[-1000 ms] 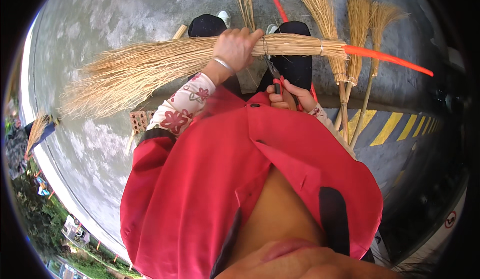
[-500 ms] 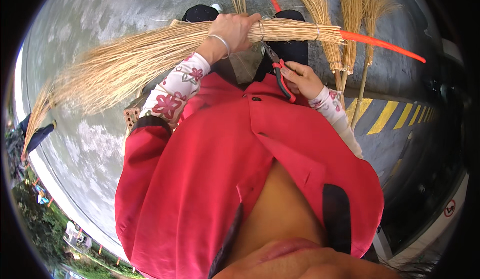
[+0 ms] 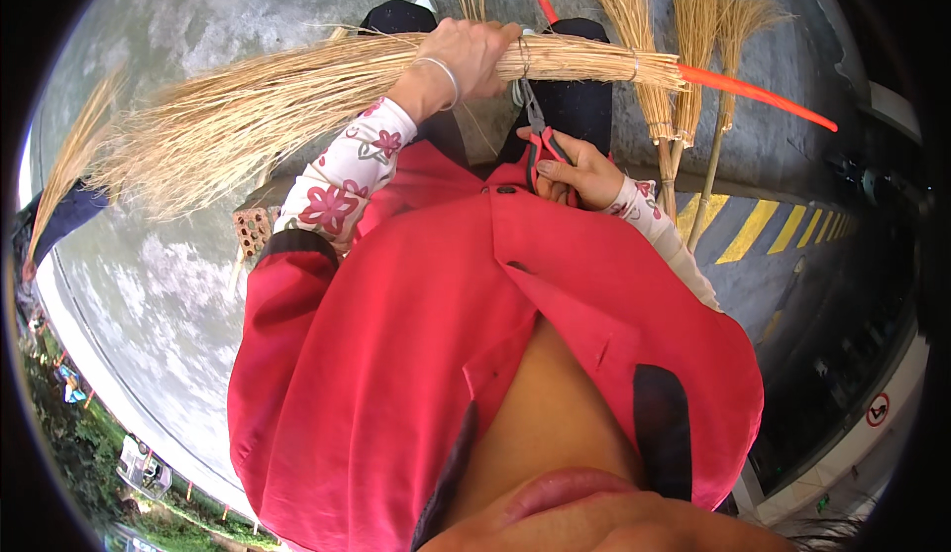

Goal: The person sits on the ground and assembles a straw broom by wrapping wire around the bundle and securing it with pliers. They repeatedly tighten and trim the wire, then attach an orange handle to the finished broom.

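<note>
Across my knees lies a straw broom (image 3: pixel 287 91), its loose bristles fanning left and its orange-red handle (image 3: pixel 758 94) sticking out to the right. My left hand (image 3: pixel 464 58) is wrapped over the bound part of the bundle. Just right of those fingers, a thin wire (image 3: pixel 524 61) loops round the straw. My right hand (image 3: pixel 582 170) grips red-and-black pliers (image 3: pixel 545 146) below the broom. The pliers' jaws point up at the wire's hanging end and appear to touch it; whether they clamp it is too small to tell.
Several finished-looking brooms (image 3: pixel 696 52) lie on the concrete floor at the far right. A perforated brick (image 3: pixel 255 230) sits at my left. Yellow stripes (image 3: pixel 750 230) mark the ground on the right. Another straw bundle (image 3: pixel 74 161) is at the far left beside a person's dark-clothed leg (image 3: pixel 69 217).
My right hand has turned and shifted slightly left, bringing the pliers more upright under the wire. My left hand keeps its hold. The far-left straw bundle has swung upward.
</note>
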The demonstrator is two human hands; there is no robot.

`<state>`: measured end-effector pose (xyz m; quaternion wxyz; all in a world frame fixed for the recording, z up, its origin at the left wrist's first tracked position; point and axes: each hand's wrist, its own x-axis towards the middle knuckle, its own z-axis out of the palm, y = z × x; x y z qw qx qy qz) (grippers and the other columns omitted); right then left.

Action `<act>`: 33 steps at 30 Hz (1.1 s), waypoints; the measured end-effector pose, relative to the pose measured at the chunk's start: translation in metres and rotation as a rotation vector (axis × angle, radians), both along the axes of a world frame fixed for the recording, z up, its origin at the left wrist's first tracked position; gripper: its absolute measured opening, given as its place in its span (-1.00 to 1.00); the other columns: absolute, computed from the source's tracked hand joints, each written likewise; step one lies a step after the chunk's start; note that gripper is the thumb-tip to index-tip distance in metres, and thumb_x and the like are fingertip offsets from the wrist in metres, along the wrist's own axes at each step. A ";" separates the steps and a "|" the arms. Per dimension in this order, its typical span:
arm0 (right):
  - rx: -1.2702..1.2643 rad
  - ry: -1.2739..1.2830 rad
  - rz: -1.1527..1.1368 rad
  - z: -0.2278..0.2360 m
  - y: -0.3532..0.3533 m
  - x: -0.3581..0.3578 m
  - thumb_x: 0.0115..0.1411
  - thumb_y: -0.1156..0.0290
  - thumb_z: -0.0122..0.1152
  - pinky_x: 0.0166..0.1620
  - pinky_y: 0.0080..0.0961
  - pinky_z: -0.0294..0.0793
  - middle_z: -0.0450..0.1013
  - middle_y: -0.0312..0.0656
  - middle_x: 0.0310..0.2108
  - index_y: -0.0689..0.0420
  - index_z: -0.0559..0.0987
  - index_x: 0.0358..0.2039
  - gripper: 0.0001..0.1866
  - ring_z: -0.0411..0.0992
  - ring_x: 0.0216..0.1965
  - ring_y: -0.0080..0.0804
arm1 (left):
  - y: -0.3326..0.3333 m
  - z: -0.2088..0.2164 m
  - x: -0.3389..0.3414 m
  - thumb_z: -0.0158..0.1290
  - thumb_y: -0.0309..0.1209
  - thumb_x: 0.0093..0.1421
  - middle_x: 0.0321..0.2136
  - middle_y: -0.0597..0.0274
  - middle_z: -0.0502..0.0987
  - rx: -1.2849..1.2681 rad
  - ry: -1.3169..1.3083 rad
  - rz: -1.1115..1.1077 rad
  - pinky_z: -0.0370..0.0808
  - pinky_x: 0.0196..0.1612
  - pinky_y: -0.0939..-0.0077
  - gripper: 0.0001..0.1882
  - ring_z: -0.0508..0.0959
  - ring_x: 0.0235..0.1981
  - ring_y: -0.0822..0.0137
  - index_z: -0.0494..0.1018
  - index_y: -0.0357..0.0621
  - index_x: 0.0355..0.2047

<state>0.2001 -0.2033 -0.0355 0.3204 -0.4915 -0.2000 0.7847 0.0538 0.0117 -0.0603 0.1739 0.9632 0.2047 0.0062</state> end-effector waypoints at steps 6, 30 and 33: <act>0.084 0.260 -0.163 -0.025 -0.001 -0.022 0.34 0.44 0.11 -0.37 -0.69 0.40 0.50 -0.28 -0.42 0.10 0.28 0.26 -0.51 0.43 -0.45 -0.62 | 0.001 0.005 0.002 0.36 -0.27 -0.12 -0.36 0.13 0.60 0.296 -0.456 -0.133 0.55 -0.29 0.28 -0.37 0.62 -0.30 0.10 0.44 -0.06 0.01; 0.121 0.097 -0.085 -0.056 -0.004 -0.008 0.39 0.36 0.08 -0.08 -0.61 0.42 0.43 -0.25 -0.11 0.15 0.22 0.26 -0.51 0.41 -0.17 -0.55 | -0.117 -0.021 -0.062 0.03 -0.23 0.38 -0.32 -0.03 0.65 -1.179 -0.209 0.214 0.56 -0.24 0.36 -0.68 0.68 -0.25 0.18 0.38 -0.32 -0.18; 0.038 0.097 -0.004 -0.045 0.005 -0.010 0.39 0.34 0.08 -0.21 -0.58 0.44 0.42 -0.28 -0.28 0.12 0.27 0.16 -0.61 0.42 -0.27 -0.54 | -0.124 -0.018 -0.061 0.01 -0.31 0.36 -0.35 -0.02 0.65 -0.868 -0.140 0.235 0.56 -0.32 0.19 -0.78 0.67 -0.31 -0.04 0.38 -0.24 -0.19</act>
